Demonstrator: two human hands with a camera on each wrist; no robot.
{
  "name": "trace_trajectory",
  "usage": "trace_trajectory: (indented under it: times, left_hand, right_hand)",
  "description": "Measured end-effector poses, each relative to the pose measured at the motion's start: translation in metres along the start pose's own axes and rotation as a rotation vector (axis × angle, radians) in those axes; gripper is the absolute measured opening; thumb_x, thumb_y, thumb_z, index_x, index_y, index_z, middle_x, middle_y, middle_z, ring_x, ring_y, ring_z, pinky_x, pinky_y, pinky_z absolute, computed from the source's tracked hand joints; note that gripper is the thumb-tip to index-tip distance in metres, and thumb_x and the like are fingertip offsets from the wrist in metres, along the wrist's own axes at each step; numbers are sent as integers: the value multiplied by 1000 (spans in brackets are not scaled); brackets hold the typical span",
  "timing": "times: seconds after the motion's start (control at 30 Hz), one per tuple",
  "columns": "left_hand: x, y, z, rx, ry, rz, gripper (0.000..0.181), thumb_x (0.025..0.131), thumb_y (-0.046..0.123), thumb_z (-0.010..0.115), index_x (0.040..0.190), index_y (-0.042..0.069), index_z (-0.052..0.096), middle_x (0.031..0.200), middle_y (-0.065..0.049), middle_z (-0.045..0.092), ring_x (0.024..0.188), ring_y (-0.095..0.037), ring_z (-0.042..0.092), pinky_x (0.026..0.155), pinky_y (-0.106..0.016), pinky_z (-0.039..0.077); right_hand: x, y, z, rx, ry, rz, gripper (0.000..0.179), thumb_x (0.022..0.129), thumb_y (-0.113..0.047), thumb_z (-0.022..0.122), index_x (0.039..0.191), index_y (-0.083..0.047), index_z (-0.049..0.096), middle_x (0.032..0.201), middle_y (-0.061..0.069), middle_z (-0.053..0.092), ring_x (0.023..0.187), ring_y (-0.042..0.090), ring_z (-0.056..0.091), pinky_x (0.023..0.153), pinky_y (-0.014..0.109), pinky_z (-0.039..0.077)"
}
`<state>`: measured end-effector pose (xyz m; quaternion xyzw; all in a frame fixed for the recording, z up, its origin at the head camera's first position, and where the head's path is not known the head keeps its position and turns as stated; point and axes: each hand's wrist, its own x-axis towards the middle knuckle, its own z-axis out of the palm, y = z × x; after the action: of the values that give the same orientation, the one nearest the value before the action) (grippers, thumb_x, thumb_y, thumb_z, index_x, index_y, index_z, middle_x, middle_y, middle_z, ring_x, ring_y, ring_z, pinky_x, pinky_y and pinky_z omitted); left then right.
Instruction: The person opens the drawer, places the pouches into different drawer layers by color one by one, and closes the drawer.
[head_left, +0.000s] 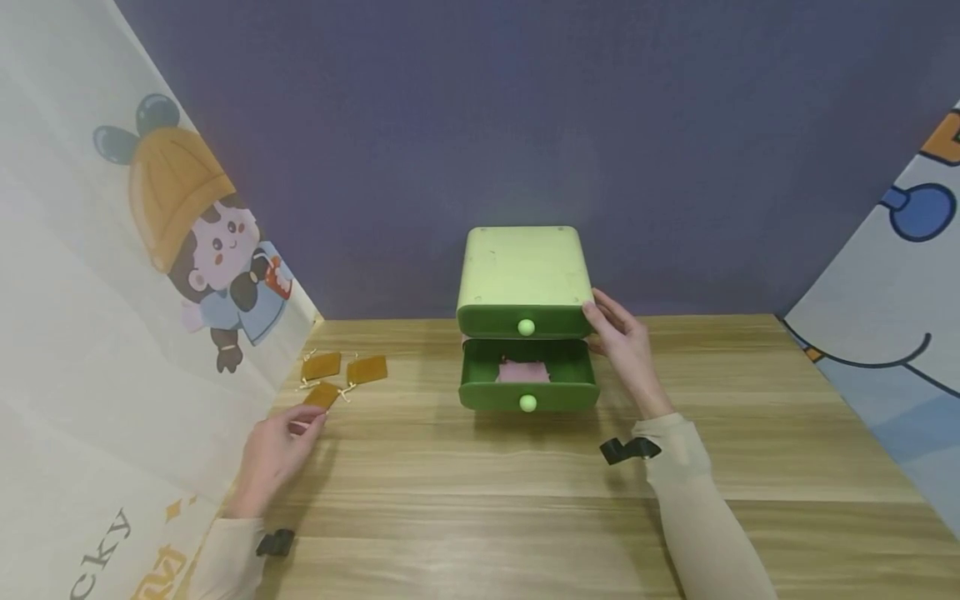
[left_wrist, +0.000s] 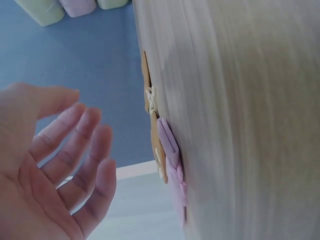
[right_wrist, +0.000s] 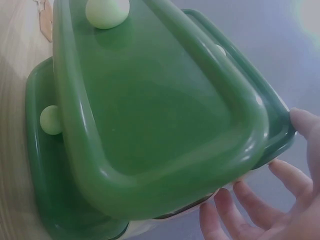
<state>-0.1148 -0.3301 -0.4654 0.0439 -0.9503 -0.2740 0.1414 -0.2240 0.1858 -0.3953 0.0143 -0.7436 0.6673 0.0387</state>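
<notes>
A plain slate-blue partition (head_left: 525, 125) rose behind the wood-grained counter (head_left: 450, 483), where three flat, orange-brown, suede-like pouches (head_left: 321, 365) with pale drawstring cords (head_left: 346, 392) lay to your left. In the left wrist view, a pink fabric-like pouch (left_wrist: 171, 150) lay against them. Each pouch looked light, thin and soft, likelier to fold than break, so a gentle pinch across its body would probably serve you better than the loose cords. The light-green, rounded drawer cabinet (head_left: 525, 267), seemingly plastic, looked stiff and smooth, perhaps prone to slide; its side wall offered a firm place to brace. Its dark-green middle drawer (head_left: 483, 397) stood pulled out, a pink cloth-like piece (head_left: 522, 372) inside. Your left grip (head_left: 276, 446) hung by the nearest pouch, fingers loosely bent, thumb near the forefinger, nothing visible between them; whether a fingertip touched that pouch, I could not tell. Your right grip (head_left: 628, 354) was spread at the cabinet's front right corner, thumb against the upper drawer's (head_left: 487, 321) edge, fingertips along the side wall.
</notes>
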Motion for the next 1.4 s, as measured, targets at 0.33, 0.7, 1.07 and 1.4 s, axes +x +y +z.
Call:
trace_trajectory:
  times: [0.33, 0.7, 1.07, 1.4]
  left_hand:
    - [-1, -10, -3, -25, -7, -35, 32, 101, 35, 73, 118, 9, 80, 101, -13, 83, 84, -23, 78, 76, -33, 55]
    - [-1, -20, -4, 26, -23, -65, 31, 103, 33, 68, 117, 8, 80, 103, -17, 82, 89, -32, 79, 77, -46, 58]
    - [-3, -24, -9, 77, -144, -77, 42, 105, 41, 66, 124, 4, 74, 114, -22, 80, 102, -40, 77, 84, -54, 57]
    - [-1, -30, -14, 235, -239, -35, 47, 97, 29, 73, 127, -6, 70, 122, -35, 70, 110, -54, 68, 88, -65, 55]
  right_hand:
    - [-1, -1, 0, 3, -11, 4, 70, 104, -57, 60, 165, -30, 41, 168, 8, 46, 148, 29, 51, 99, 28, 59]
    - [-1, 0, 0, 5, -13, 11, 71, 104, -58, 60, 166, -30, 39, 168, 8, 46, 148, 28, 52, 114, 51, 52]
    - [0, 0, 0, 12, -4, 17, 72, 104, -58, 60, 166, -27, 39, 168, 7, 46, 145, 27, 53, 112, 49, 53]
    - [0, 0, 0, 16, 3, 18, 71, 104, -57, 61, 165, -28, 41, 167, 9, 47, 145, 29, 53, 95, 23, 59]
